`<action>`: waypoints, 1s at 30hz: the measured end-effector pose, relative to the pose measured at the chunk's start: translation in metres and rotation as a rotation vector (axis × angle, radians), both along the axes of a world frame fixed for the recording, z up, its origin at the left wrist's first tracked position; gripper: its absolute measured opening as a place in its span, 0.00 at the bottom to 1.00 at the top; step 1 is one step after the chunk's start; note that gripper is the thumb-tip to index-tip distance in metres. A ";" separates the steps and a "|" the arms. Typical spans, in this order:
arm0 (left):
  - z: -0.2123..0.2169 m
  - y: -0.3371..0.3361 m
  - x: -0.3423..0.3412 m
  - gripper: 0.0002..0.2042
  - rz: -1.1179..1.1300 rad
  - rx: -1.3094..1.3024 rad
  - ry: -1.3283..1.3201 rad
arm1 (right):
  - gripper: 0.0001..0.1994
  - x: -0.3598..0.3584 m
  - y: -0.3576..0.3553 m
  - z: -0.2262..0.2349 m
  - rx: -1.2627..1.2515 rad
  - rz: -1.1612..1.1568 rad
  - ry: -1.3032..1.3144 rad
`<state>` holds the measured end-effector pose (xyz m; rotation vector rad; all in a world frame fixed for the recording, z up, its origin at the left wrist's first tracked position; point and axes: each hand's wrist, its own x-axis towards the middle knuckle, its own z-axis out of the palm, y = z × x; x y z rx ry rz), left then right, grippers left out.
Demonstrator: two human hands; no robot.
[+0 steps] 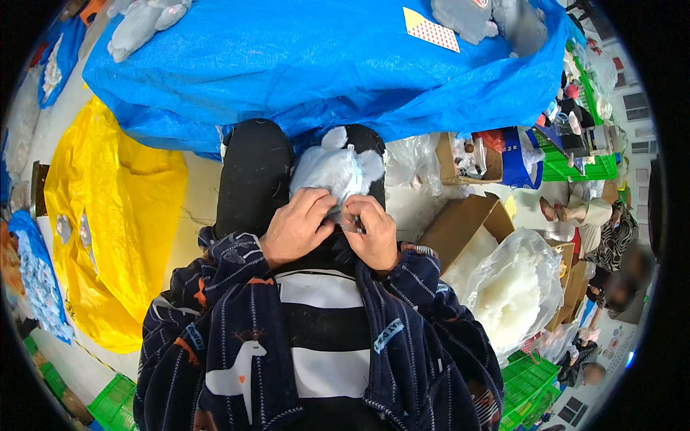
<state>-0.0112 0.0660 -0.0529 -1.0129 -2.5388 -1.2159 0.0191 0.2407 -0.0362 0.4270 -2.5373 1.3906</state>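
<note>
A light grey plush toy (pixel 323 169) lies across my lap between my knees, its rounded ears or limbs pointing away from me and a pale strip along its right side. My left hand (pixel 300 224) is closed, its bent fingers gripping the toy's near end. Close beside it, my right hand (pixel 372 228) pinches the same end, thumb and forefinger together. A small greyish bit shows at the right fingertips; whether it is the toy's fabric or a separate thing, I cannot tell.
Ahead, a blue tarp (pixel 287 79) bears grey plush toys (pixel 140 29) and a dotted card (pixel 431 30). Yellow sheeting (pixel 115 230) lies left. To the right are a cardboard box (pixel 467 226), a clear bag of white stuffing (pixel 510 287) and green crates (pixel 528 388). People sit farther right.
</note>
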 end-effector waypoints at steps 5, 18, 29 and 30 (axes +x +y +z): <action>-0.004 -0.002 -0.008 0.20 0.038 0.007 0.030 | 0.12 -0.003 -0.002 -0.007 0.006 0.059 0.062; 0.022 -0.023 -0.006 0.11 -0.077 0.088 -0.321 | 0.08 0.003 -0.007 0.000 -0.220 0.000 -0.108; 0.015 -0.001 -0.011 0.06 -0.146 0.125 -0.430 | 0.14 0.004 0.009 0.001 0.034 0.100 0.084; 0.013 -0.001 -0.012 0.06 -0.156 0.147 -0.453 | 0.14 0.005 0.010 0.001 0.040 0.099 0.066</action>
